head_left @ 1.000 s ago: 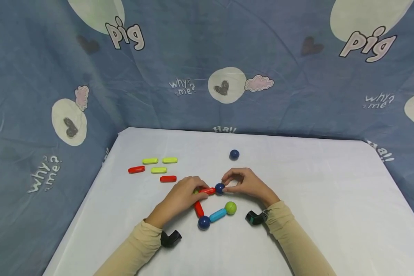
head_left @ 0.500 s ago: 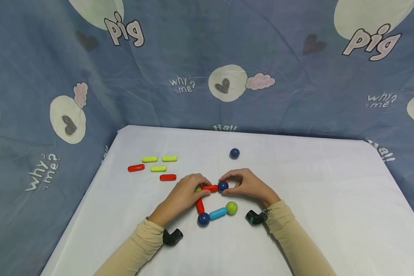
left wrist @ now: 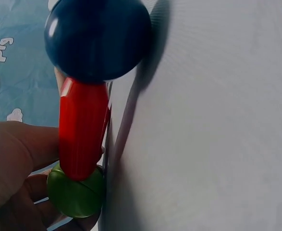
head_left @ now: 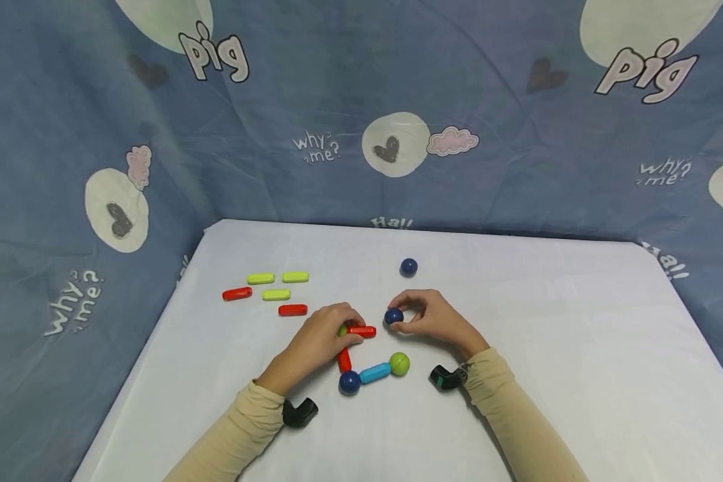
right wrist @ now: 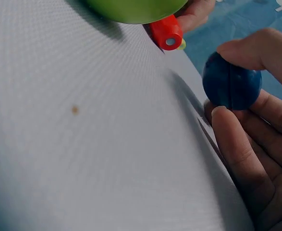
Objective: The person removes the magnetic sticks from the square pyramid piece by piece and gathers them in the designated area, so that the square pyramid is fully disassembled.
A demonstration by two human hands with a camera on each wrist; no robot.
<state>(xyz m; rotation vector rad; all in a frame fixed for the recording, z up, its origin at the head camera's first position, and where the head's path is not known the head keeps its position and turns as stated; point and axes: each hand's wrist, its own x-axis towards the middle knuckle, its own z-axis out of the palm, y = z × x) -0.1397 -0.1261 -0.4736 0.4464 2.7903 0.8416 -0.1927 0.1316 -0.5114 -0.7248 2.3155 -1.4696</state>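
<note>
My right hand (head_left: 430, 314) pinches a dark blue ball (right wrist: 231, 81) between thumb and fingers, apart from the end of a red rod (head_left: 366, 331). That rod juts from a green ball (left wrist: 77, 192), which my left hand (head_left: 322, 335) grips; its fingers partly hide the ball in the head view. Another red rod (left wrist: 83, 130) runs from the same green ball to a second blue ball (head_left: 349, 383). From there a light blue rod (head_left: 375, 373) leads to another green ball (head_left: 399, 363). In the right wrist view, the free red rod end (right wrist: 169, 39) shows a round metal tip.
Farther back on the white table (head_left: 548, 335) lies a loose blue ball (head_left: 408, 267). At the left lie several loose rods, among them a yellow-green one (head_left: 276, 294) and a red one (head_left: 292, 310). A patterned blue cloth (head_left: 337, 181) hangs behind the table.
The blue ball in my right hand was at the red rod's end; it has come away to the right and back. My left hand keeps its grip, shifting only slightly.
</note>
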